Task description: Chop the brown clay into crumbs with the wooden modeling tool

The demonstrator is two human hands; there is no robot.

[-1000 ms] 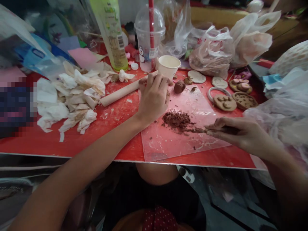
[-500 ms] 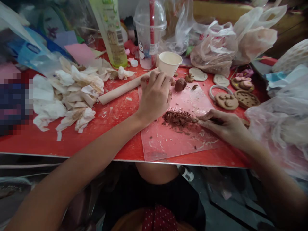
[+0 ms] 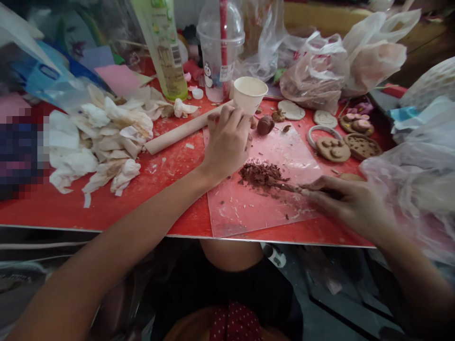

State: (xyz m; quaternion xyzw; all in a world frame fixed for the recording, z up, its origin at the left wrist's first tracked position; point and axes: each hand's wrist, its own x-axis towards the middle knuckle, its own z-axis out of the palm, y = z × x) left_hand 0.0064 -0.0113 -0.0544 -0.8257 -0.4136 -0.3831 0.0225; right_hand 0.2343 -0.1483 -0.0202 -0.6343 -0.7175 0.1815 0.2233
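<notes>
My right hand [image 3: 344, 203] is closed around a thin brown-smeared stick-like tool [image 3: 289, 187]. The tool's tip touches the edge of a heap of dark brown crumbs [image 3: 261, 174] on a clear plastic sheet [image 3: 231, 220]. Just in front of a white paper cup [image 3: 250, 90], my left hand [image 3: 229, 139] is curled with its back to me; whatever its fingers hold is hidden. A smooth dark brown lump [image 3: 265, 125] lies to the right of that hand.
Crumpled tissues [image 3: 106, 137] pile up at left, beside a cardboard tube [image 3: 188, 127]. Behind stand a green bottle [image 3: 168, 61] and a plastic cup with a red straw [image 3: 213, 52]. Decorated clay discs [image 3: 333, 149] and plastic bags [image 3: 415, 175] occupy the right side.
My right hand has drawn the tool a little right and toward me, so more of its shaft shows beside the crumbs. My left hand is almost still.
</notes>
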